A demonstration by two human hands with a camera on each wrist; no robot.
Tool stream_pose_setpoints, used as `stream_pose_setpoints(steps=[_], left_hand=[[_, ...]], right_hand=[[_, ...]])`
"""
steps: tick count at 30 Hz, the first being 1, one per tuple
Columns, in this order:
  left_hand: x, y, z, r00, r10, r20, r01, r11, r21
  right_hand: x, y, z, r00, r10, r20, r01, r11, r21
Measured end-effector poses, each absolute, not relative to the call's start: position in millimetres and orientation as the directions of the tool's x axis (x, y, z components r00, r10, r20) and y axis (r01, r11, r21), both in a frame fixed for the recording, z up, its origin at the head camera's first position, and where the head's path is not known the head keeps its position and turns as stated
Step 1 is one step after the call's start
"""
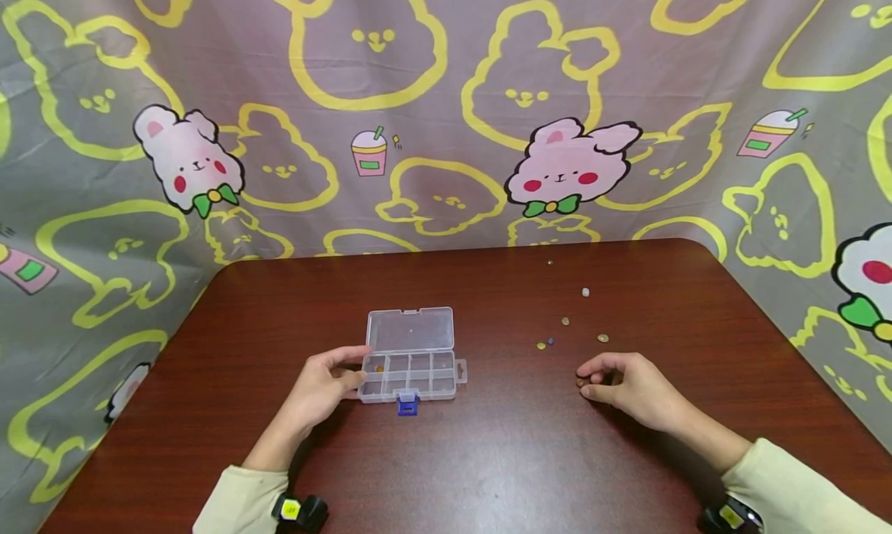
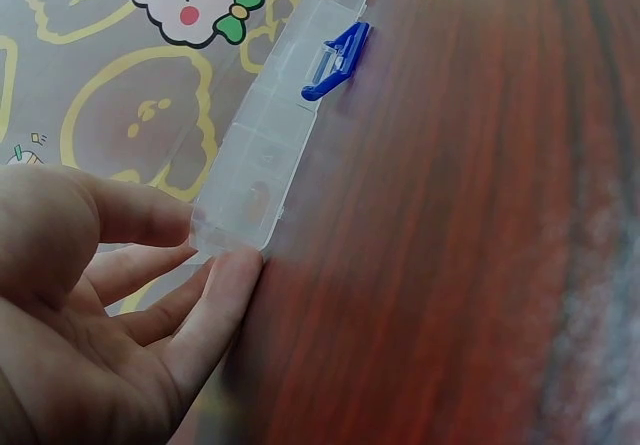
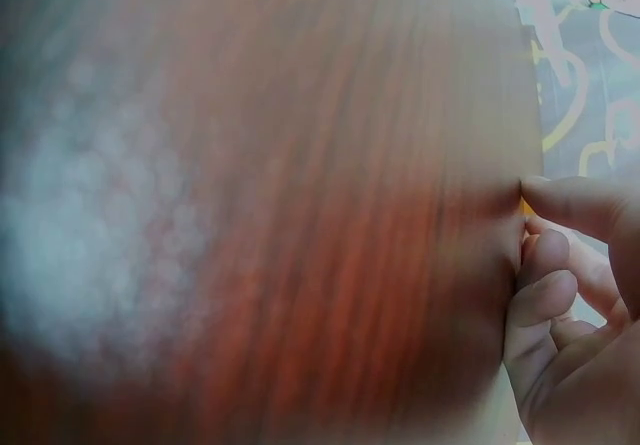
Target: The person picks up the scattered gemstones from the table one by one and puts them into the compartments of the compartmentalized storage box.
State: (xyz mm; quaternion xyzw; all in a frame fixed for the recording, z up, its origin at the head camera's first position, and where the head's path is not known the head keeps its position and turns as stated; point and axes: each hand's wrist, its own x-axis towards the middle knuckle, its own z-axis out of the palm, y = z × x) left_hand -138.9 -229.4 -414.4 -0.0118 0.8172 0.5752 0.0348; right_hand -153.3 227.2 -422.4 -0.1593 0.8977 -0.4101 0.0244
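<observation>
A clear plastic compartment box [image 1: 409, 379] lies on the table with its lid [image 1: 409, 330] raised behind it and a blue latch [image 1: 407, 405] at its front. My left hand [image 1: 322, 385] grips the box's left end, thumb at the near side and the index finger toward the back corner. An amber bead [image 1: 379, 368] sits in the back left compartment. To the right, my right hand [image 1: 637, 388] is low over the table, thumb and index finger pinching a small brown bead [image 1: 581, 381]. In the right wrist view a sliver of orange shows between those fingertips; the rest is hidden.
Several small pieces lie beyond the right hand: a white bead [image 1: 585, 292], yellowish pieces [image 1: 602, 338], a blue bead [image 1: 550, 340] and a tiny one [image 1: 550, 262] near the far edge. A patterned curtain [image 1: 446, 131] hangs behind the brown table [image 1: 502, 456].
</observation>
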Motion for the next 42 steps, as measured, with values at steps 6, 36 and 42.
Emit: stream_pose_setpoints(steps=[6, 36, 42], left_hand=[[-138.5, -229.5, -414.2, -0.997, 0.022, -0.074, -0.062, 0.334, 0.941], [-138.4, -229.4, -415.5, -0.998, 0.019, -0.059, -0.050, 0.328, 0.943], [-138.4, -229.6, -415.0, -0.998, 0.018, -0.065, -0.055, 0.339, 0.939]], right_hand=[[-153.0, 226.7, -421.9, -0.949, -0.305, 0.084, -0.264, 0.615, -0.743], [-153.6, 224.5, -420.3, -0.946, -0.316, 0.076, -0.269, 0.632, -0.727], [-152.8, 223.8, -419.7, -0.945, -0.316, 0.088, -0.279, 0.634, -0.721]])
